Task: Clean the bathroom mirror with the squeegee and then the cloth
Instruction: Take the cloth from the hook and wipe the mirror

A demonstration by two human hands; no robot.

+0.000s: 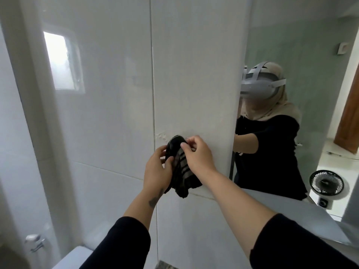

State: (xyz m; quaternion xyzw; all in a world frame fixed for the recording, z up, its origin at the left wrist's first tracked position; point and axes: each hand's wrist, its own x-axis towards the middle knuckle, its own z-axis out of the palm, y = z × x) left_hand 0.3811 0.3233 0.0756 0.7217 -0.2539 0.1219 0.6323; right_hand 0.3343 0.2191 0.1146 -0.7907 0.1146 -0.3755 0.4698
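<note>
Cloth [179,166], dark with pale stripes, is bunched between my two hands in front of the white tiled wall [116,94], just left of the mirror's edge. Head view only. My left hand [157,169] is closed around the cloth's left side, thumb pressed into the fabric, fingers curled behind it. My right hand [198,154] pinches the upper fold between thumb and forefinger, the other fingers bent inward; the loose end of the cloth hangs down below both hands. Both forearms reach forward, black sleeves [124,243] pushed up past the wrists; a small dark mark shows on my left inner wrist. Mirror [310,55] occupies the right of the frame, its bottom edge running down toward the lower right corner. In it: my reflection in black top, light head covering and grey headset, plus a round black fan [326,183] and a wooden door edge. Bright window reflection [58,59] sits on the glossy tile at upper left. White toilet tank lid [73,257] at lower left. Squeegee not seen in this view.
</note>
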